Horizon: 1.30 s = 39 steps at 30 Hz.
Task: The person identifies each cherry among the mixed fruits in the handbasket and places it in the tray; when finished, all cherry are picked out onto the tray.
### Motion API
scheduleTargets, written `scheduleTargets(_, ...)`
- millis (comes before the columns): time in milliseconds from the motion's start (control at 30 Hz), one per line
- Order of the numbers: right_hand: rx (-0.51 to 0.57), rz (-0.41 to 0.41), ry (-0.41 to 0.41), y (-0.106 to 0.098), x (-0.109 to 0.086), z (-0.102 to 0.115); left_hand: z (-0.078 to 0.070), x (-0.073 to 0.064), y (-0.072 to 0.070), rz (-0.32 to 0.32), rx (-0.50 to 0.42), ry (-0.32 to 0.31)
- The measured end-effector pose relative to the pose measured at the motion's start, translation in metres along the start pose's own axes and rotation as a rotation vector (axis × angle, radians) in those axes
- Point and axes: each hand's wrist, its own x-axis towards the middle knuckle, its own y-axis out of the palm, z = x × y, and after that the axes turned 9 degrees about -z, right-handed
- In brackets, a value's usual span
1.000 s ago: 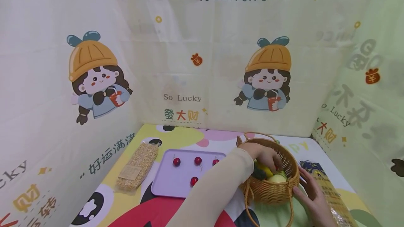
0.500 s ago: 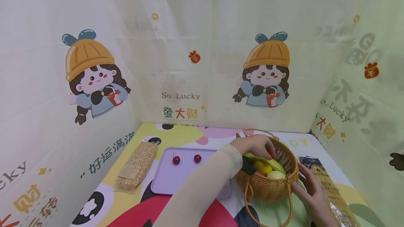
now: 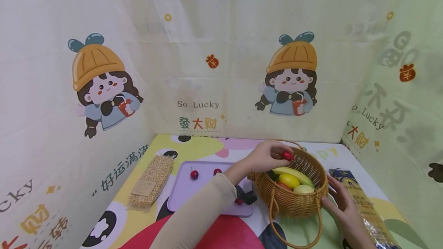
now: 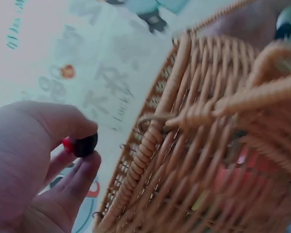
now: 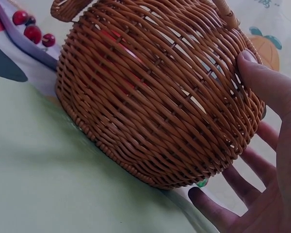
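Note:
My left hand (image 3: 264, 155) pinches a small glossy red cherry (image 3: 287, 155) between thumb and fingertips, above the left rim of the wicker basket (image 3: 299, 205). In the left wrist view the cherry (image 4: 85, 144) looks dark, with a bright red side. Inside the basket lie a banana (image 3: 294, 174), a lemon (image 3: 288, 181) and a pale round fruit (image 3: 304, 189), with a red fruit partly hidden. Against the basket's right side rests my right hand (image 3: 342, 210); its thumb (image 5: 257, 70) touches the wicker and its fingers spread along the far side.
Several cherries (image 3: 194, 174) lie on a lilac tray (image 3: 176, 203) left of the basket, partly covered by the left forearm. A bag of corn kernels (image 3: 152, 180) lies further left. Right of the basket is a gold-and-blue packet (image 3: 363, 206). Printed cloth walls (image 3: 194, 68) enclose the table.
My left hand has risen out of the basket and moved left toward its rim with the cherry, uncovering the fruit inside. My right hand stays at the basket's side.

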Motion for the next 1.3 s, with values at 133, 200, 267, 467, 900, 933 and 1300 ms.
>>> scheduleTargets(133,-0.011,-0.003,0.011,0.001,0.0,0.001,0.004,-0.031,-0.01,-0.111,-0.116,0.0)
scheduleTargets(200,-0.019,-0.001,0.015,0.001,0.0,0.002,0.008,-0.048,-0.014,-0.164,-0.177,-0.007)
scheduleTargets(267,-0.019,-0.001,0.012,0.002,0.001,0.002,0.013,-0.065,-0.02,-0.215,-0.238,-0.027)
scheduleTargets(467,-0.033,0.002,-0.003,0.004,0.0,0.004,0.029,-0.116,-0.044,-0.328,-0.355,-0.136)
scheduleTargets(900,-0.055,0.005,0.006,0.007,-0.001,0.005,0.095,-0.217,-0.092,-0.622,-0.23,-0.334)
scheduleTargets(933,-0.052,0.005,0.005,0.006,-0.001,0.005,0.098,-0.221,-0.095,-0.647,-0.209,-0.336)
scheduleTargets(1300,-0.053,0.01,-0.001,0.0,-0.001,0.003,0.116,-0.243,-0.103,-0.647,0.196,-0.416)
